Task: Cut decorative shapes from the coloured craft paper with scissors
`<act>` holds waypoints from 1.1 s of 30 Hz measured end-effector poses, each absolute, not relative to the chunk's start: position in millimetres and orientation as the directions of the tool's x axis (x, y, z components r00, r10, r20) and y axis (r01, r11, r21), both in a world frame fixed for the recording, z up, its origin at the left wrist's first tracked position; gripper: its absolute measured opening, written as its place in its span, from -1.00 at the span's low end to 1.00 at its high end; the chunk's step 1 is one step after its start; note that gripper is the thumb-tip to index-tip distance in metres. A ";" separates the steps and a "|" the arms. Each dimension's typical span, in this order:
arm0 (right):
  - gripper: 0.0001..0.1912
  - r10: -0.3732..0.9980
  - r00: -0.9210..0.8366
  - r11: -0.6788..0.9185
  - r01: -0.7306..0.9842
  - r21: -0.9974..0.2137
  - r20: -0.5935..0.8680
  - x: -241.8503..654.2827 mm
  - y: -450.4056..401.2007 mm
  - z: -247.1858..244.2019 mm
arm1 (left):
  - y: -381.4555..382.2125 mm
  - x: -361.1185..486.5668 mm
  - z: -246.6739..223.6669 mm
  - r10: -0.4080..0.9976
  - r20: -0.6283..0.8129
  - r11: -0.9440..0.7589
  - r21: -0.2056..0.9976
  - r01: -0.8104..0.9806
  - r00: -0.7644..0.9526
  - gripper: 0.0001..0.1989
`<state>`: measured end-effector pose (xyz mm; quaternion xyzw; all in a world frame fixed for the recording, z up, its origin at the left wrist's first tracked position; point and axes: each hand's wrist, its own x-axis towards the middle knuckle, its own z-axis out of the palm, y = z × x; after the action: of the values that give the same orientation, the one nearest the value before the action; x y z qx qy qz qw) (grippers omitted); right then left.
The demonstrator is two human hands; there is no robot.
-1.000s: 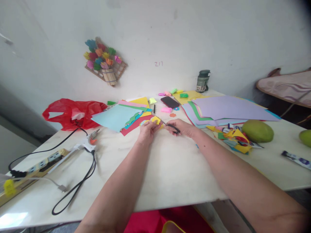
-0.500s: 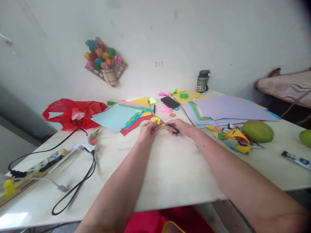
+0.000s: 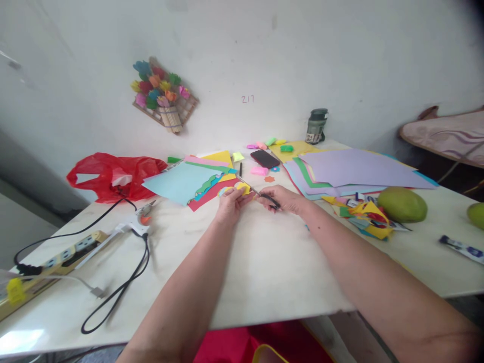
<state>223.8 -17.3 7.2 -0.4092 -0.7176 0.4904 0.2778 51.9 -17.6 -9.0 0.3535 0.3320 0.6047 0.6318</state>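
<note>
Near the middle of the table, my left hand pinches a small piece of yellow paper. My right hand is closed around the black handles of the scissors, whose blades point up and left beside the yellow paper. Whether the blades touch the paper is too small to tell. Behind my left hand lie a red sheet and a stack of coloured sheets topped by a light blue one. An orange paper flower lies just beyond the scissors.
A glue gun with its cable and a power strip lie left, before a red plastic bag. A phone and bottle are at the back. Lilac sheets, paper scraps and a green fruit are right.
</note>
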 end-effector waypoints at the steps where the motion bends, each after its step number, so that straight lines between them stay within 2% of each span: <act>1: -0.76 0.857 -0.516 0.185 0.314 -0.931 -0.003 224.4 -16.4 6.2 | -17.3 51.5 -9.2 0.999 0.010 0.016 0.852 -0.523 0.047 -0.77; 9: -0.77 0.841 -0.540 0.175 0.317 -0.932 -0.026 224.8 -20.0 11.0 | -16.1 48.1 -11.5 0.996 0.083 -0.053 0.869 -0.492 0.039 -0.73; 33: -0.83 0.845 -0.535 0.170 0.295 -0.940 -0.015 223.1 -16.3 5.4 | -16.0 50.1 -11.9 0.997 0.058 -0.027 0.854 -0.520 0.043 -0.73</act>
<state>223.1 -16.3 5.4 -0.3985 -0.7151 0.5060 0.2718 50.1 -16.0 -11.9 0.3718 0.3211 0.6125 0.6192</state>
